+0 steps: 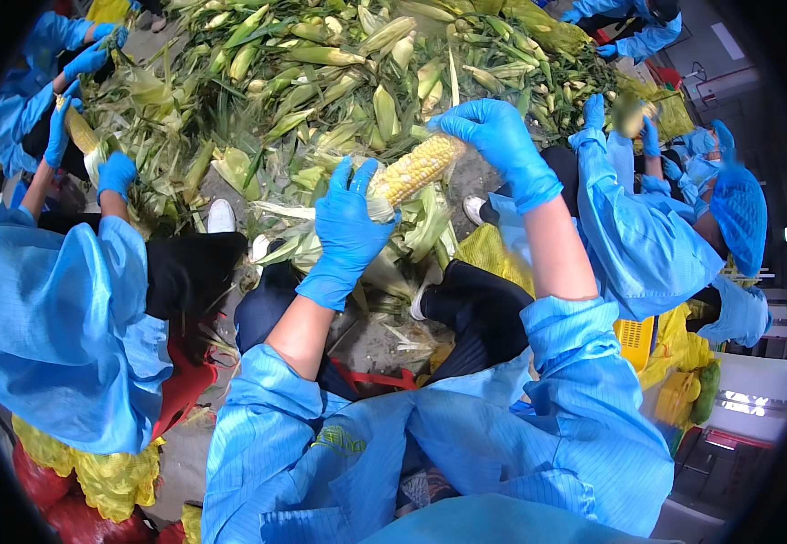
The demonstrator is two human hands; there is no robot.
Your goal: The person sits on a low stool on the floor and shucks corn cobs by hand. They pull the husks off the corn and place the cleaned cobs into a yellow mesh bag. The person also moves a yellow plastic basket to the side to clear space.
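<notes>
An ear of corn point(417, 170) with bare yellow and pale kernels is held slantwise in front of me. My left hand point(351, 224), in a blue glove, grips its lower end, where pulled-back husk point(288, 209) hangs off to the side. At the upper tip, the gloved fingers of my right hand point(499, 146) pinch the cob, with thin silk strands beside them. Loose green husk leaves point(427, 221) hang below the cob between my knees. Part of the cob's base is hidden by my left hand.
A broad heap of unhusked corn and leaves point(325, 75) spreads ahead. Co-workers in blue smocks sit close on both sides; one at left holds a corn ear point(82, 130). Yellow mesh sacks point(118, 476) lie behind left, and a yellow crate point(635, 340) stands at right.
</notes>
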